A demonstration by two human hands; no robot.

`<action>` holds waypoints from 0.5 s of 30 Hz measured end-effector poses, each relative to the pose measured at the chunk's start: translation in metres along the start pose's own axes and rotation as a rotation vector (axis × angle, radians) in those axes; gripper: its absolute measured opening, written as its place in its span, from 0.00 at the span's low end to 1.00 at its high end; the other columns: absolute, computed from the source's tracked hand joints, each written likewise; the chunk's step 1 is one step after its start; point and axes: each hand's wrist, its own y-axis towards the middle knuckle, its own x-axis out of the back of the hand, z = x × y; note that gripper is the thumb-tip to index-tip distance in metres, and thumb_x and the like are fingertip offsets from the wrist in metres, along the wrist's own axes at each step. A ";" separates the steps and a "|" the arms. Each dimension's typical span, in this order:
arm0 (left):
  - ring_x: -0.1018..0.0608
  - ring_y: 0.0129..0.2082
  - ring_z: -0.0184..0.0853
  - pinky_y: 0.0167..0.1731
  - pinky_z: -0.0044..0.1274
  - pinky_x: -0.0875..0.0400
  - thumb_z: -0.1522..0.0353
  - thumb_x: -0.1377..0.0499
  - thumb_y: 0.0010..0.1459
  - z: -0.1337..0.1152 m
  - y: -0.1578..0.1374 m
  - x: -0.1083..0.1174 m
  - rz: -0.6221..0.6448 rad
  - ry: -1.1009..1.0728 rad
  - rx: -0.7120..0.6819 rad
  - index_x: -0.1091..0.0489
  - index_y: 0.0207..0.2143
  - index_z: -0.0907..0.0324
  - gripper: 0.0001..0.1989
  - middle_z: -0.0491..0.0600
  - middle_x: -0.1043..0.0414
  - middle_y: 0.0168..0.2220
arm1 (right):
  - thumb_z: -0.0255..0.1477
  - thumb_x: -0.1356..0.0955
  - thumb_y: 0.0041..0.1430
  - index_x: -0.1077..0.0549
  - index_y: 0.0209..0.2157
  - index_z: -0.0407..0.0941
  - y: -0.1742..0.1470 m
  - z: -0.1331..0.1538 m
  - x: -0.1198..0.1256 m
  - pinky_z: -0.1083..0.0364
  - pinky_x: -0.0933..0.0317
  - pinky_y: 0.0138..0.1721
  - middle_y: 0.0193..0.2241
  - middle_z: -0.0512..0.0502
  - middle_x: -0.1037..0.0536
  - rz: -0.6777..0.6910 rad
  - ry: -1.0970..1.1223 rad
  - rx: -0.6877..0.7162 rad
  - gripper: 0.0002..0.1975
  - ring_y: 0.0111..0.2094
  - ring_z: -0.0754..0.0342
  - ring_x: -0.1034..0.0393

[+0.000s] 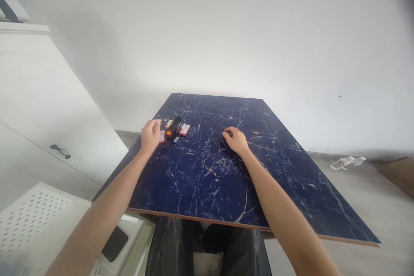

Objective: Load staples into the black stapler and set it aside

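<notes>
At the left of the blue table [200, 172], my left hand [150, 136] is closed, its fingers curled beside a small red-and-white box [162, 136]. Right of it lies a black object with an orange part [174, 127], which looks like a stapler. Another red-and-white box [184, 130] is on its right side, and a small grey piece [176, 139] lies at its near end. My right hand [236, 140] rests farther right with thumb and fingers pinched together. A dark patch shows under those fingers; whether it is an object or shadow is unclear.
A white cabinet [48, 95] stands to the left. Below it are a white perforated surface [32, 220] and a dark phone-like object [115, 243]. Crumpled clear plastic [347, 162] lies on the floor at right, near a brown cardboard piece [399, 174]. A white wall [220, 30] rises behind the table.
</notes>
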 end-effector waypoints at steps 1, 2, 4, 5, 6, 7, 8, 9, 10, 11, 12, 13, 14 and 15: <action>0.21 0.47 0.39 0.50 0.29 0.29 0.62 0.52 0.71 -0.007 -0.003 0.000 -0.018 -0.007 -0.022 0.26 0.47 0.59 0.17 0.53 0.22 0.46 | 0.34 0.34 0.63 0.24 0.45 0.45 -0.004 0.002 0.000 0.48 0.34 0.50 0.42 0.42 0.21 0.011 -0.033 0.050 0.12 0.43 0.47 0.26; 0.21 0.47 0.39 0.50 0.30 0.29 0.62 0.52 0.71 -0.016 -0.006 0.000 -0.023 -0.015 -0.053 0.26 0.48 0.59 0.17 0.53 0.23 0.46 | 0.34 0.34 0.64 0.24 0.47 0.45 -0.009 0.005 0.001 0.46 0.35 0.52 0.43 0.41 0.21 0.030 -0.067 0.118 0.13 0.45 0.45 0.27; 0.22 0.48 0.39 0.51 0.30 0.29 0.62 0.52 0.71 -0.035 -0.014 -0.005 0.026 -0.031 -0.138 0.27 0.48 0.58 0.17 0.53 0.23 0.46 | 0.35 0.34 0.64 0.26 0.51 0.45 -0.021 0.010 0.003 0.44 0.36 0.55 0.46 0.40 0.21 0.073 -0.108 0.252 0.16 0.49 0.43 0.29; 0.22 0.48 0.40 0.52 0.31 0.29 0.62 0.52 0.71 -0.047 -0.019 -0.010 0.067 -0.035 -0.182 0.26 0.48 0.58 0.17 0.53 0.23 0.46 | 0.36 0.35 0.65 0.27 0.54 0.45 -0.027 0.011 0.005 0.44 0.36 0.55 0.48 0.40 0.22 0.087 -0.109 0.293 0.18 0.50 0.43 0.29; 0.22 0.49 0.40 0.52 0.33 0.29 0.62 0.52 0.72 -0.059 -0.024 -0.017 0.126 -0.037 -0.223 0.26 0.49 0.58 0.17 0.54 0.23 0.47 | 0.37 0.35 0.66 0.29 0.57 0.45 -0.033 0.011 0.007 0.44 0.35 0.55 0.50 0.40 0.23 0.095 -0.096 0.311 0.20 0.51 0.43 0.29; 0.23 0.50 0.41 0.53 0.34 0.29 0.61 0.53 0.72 -0.071 -0.030 -0.024 0.192 -0.041 -0.264 0.26 0.50 0.58 0.18 0.54 0.23 0.47 | 0.38 0.36 0.66 0.32 0.60 0.46 -0.037 0.012 0.009 0.44 0.34 0.55 0.53 0.40 0.24 0.096 -0.078 0.310 0.23 0.52 0.43 0.29; 0.23 0.53 0.42 0.55 0.35 0.30 0.61 0.54 0.72 -0.084 -0.035 -0.033 0.279 -0.048 -0.308 0.27 0.52 0.57 0.19 0.54 0.23 0.50 | 0.38 0.35 0.66 0.36 0.64 0.47 -0.041 0.011 0.011 0.43 0.34 0.55 0.56 0.39 0.26 0.094 -0.059 0.303 0.27 0.53 0.42 0.29; 0.25 0.56 0.42 0.58 0.37 0.32 0.61 0.54 0.73 -0.096 -0.041 -0.043 0.375 -0.056 -0.354 0.29 0.57 0.56 0.20 0.54 0.24 0.54 | 0.39 0.35 0.65 0.40 0.67 0.48 -0.043 0.011 0.012 0.43 0.34 0.56 0.59 0.39 0.29 0.095 -0.045 0.299 0.31 0.55 0.42 0.30; 0.28 0.60 0.43 0.62 0.38 0.35 0.60 0.55 0.73 -0.109 -0.046 -0.053 0.466 -0.065 -0.405 0.33 0.62 0.56 0.22 0.53 0.28 0.59 | 0.39 0.34 0.64 0.44 0.69 0.48 -0.044 0.010 0.013 0.42 0.35 0.57 0.62 0.38 0.32 0.100 -0.036 0.301 0.34 0.58 0.41 0.32; 0.32 0.65 0.43 0.65 0.39 0.39 0.59 0.56 0.73 -0.120 -0.051 -0.064 0.530 -0.071 -0.434 0.37 0.65 0.56 0.24 0.53 0.34 0.65 | 0.39 0.33 0.63 0.48 0.70 0.49 -0.044 0.010 0.013 0.41 0.37 0.59 0.64 0.38 0.35 0.106 -0.034 0.310 0.38 0.61 0.40 0.34; 0.36 0.68 0.43 0.67 0.39 0.42 0.58 0.57 0.73 -0.131 -0.054 -0.076 0.563 -0.081 -0.436 0.40 0.68 0.57 0.26 0.53 0.38 0.68 | 0.39 0.33 0.62 0.50 0.71 0.48 -0.043 0.009 0.012 0.40 0.39 0.62 0.67 0.37 0.39 0.110 -0.036 0.322 0.40 0.64 0.39 0.38; 0.39 0.69 0.43 0.68 0.38 0.44 0.57 0.57 0.73 -0.140 -0.056 -0.087 0.591 -0.090 -0.419 0.43 0.69 0.58 0.28 0.55 0.41 0.69 | 0.38 0.32 0.61 0.52 0.72 0.47 -0.043 0.009 0.011 0.40 0.42 0.64 0.68 0.36 0.42 0.115 -0.043 0.336 0.42 0.67 0.39 0.42; 0.39 0.70 0.44 0.68 0.39 0.44 0.55 0.57 0.73 -0.147 -0.058 -0.097 0.612 -0.095 -0.393 0.45 0.70 0.60 0.29 0.56 0.43 0.70 | 0.38 0.32 0.61 0.53 0.72 0.46 -0.042 0.008 0.010 0.39 0.45 0.66 0.69 0.35 0.44 0.121 -0.053 0.347 0.43 0.69 0.39 0.47; 0.39 0.69 0.45 0.67 0.39 0.43 0.54 0.56 0.72 -0.153 -0.058 -0.106 0.647 -0.100 -0.387 0.45 0.70 0.60 0.30 0.57 0.42 0.69 | 0.37 0.32 0.61 0.53 0.72 0.44 -0.041 0.007 0.009 0.38 0.48 0.67 0.70 0.34 0.45 0.129 -0.063 0.354 0.43 0.70 0.39 0.50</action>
